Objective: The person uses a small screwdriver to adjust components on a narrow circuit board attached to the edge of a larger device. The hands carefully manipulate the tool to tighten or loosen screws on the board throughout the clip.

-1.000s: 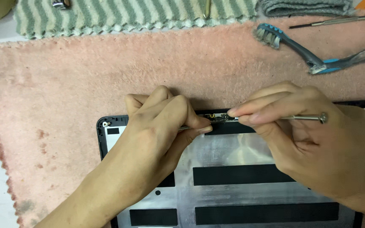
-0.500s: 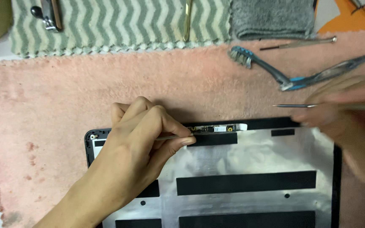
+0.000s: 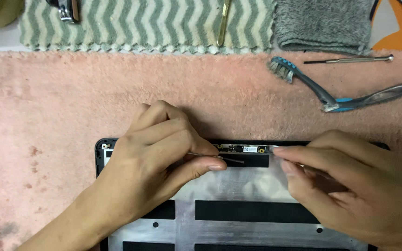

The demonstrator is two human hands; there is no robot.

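Note:
A black laptop lid with a silver foil inside and black strips lies on a pink towel. A small camera strip sits along its top edge. My left hand rests on the lid's upper left and pinches a thin metal pick, whose tip lies just below the camera strip. My right hand lies on the right part of the lid, its fingertips touching the right end of the camera strip. A thin screwdriver shows partly under its fingers.
A blue-grey toothbrush and a slim loose screwdriver lie on the towel at the upper right. Behind them are a folded grey cloth and a green-white striped cloth carrying gold tweezers and a metal tool.
My right hand went off to the right with its screwdriver, then came back to the lid's top edge. My left hand stayed put with the pick.

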